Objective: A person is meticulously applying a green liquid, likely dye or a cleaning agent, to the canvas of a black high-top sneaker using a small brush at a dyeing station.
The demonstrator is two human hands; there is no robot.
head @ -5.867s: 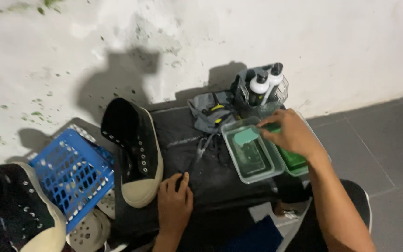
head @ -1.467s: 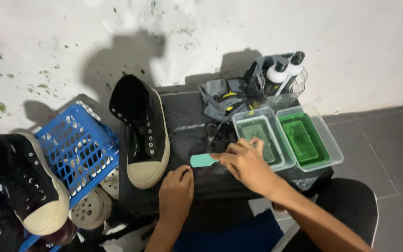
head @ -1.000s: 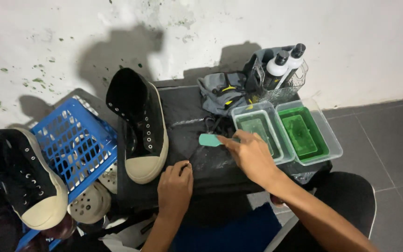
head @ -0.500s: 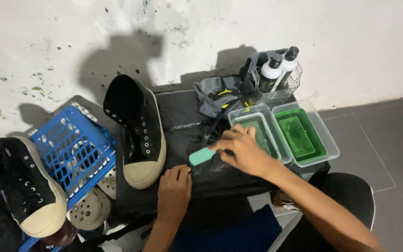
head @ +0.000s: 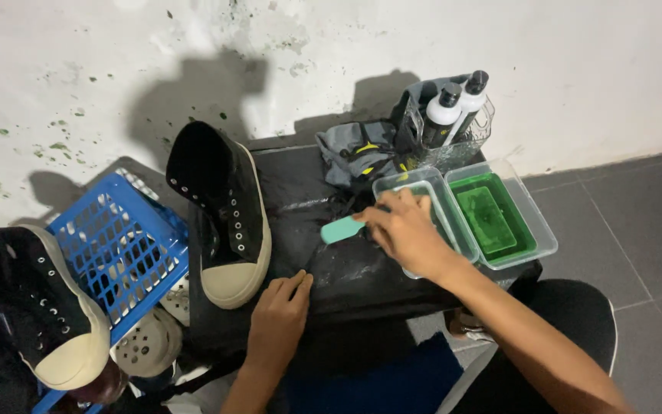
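A teal brush [head: 342, 228] is gripped in the right hand [head: 406, 232], beside the tub [head: 453, 244]. The left hand [head: 279, 316] is laid flat and open on the dark surface [head: 346, 268]. The shoe [head: 227, 215] is not yet touched; scrubbing seems still ahead.

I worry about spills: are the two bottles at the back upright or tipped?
Upright: both bottles stand in the clear holder, dark caps on top.

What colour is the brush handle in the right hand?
Teal; the brush handle sticks out of the right hand, seen in the head view.
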